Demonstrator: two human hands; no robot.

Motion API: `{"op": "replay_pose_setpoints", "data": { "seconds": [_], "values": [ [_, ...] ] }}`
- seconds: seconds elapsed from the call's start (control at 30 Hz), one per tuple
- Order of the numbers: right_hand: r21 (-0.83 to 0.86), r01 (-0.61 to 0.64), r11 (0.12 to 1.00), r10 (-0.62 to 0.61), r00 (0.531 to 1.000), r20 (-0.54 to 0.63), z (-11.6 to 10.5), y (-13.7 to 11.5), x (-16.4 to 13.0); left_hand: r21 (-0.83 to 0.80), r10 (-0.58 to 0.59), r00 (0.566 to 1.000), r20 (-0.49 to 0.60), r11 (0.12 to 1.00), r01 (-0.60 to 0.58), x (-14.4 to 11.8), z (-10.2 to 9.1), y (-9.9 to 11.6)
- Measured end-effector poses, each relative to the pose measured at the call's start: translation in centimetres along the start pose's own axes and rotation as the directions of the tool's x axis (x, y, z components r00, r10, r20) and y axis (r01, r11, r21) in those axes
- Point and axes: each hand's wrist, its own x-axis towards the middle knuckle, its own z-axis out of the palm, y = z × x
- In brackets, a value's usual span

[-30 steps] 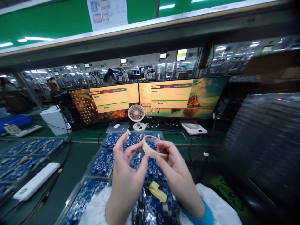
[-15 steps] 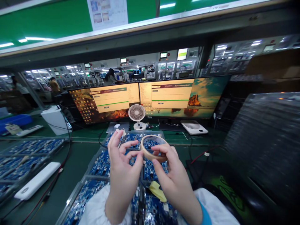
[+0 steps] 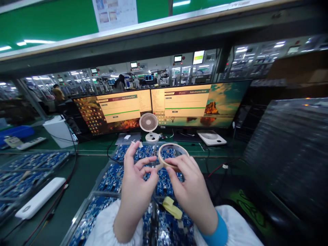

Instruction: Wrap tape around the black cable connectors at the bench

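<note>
A roll of beige masking tape (image 3: 160, 155) is gripped by my right hand (image 3: 191, 186), its thumb and fingers closed on the near side of the ring. My left hand (image 3: 138, 186) pinches the loose end of the tape between thumb and fingers, left of the roll. A short strip of tape runs between the pinch and the roll. A small pale piece sits at my raised left fingertip (image 3: 140, 144). Below both hands lie trays of blue circuit boards (image 3: 110, 179). On the boards near my right wrist rests a crumpled yellow strip (image 3: 172, 207).
Behind the trays stand a white fan (image 3: 149, 123) and two monitors (image 3: 189, 102). A flat white device (image 3: 211, 138) lies to their right. Left are a long white device (image 3: 41, 197), cables and more board trays (image 3: 33, 171). Stacked clear trays (image 3: 287, 136) rise at the right.
My right hand and the roll have shifted slightly right, away from my left hand. A short length of tape now shows between them. The view has shifted slightly.
</note>
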Motion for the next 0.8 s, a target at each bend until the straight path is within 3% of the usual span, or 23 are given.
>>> {"op": "replay_pose_setpoints", "data": {
  "seconds": [0.13,0.37,0.63,0.8],
  "values": [
    [-0.024,0.02,0.999,-0.02,1.0,0.022,-0.08,-0.28,-0.2,-0.009,-0.076,0.996,0.046,0.997,0.076,0.34,-0.18,0.02],
    [-0.075,0.039,0.996,-0.038,0.999,0.021,0.16,-0.47,-0.49,0.0,-0.082,0.996,0.016,0.997,0.083,0.57,-0.13,0.17],
    [-0.141,0.046,0.989,-0.043,0.999,0.02,0.32,-0.46,-0.31,0.051,-0.082,0.992,0.095,0.996,0.078,0.59,-0.17,-0.15],
    [-0.145,0.041,0.989,-0.042,0.999,-0.006,0.44,-0.75,-0.47,0.055,-0.07,0.994,0.082,0.996,0.065,0.45,-0.07,-0.39]
  ]
}}
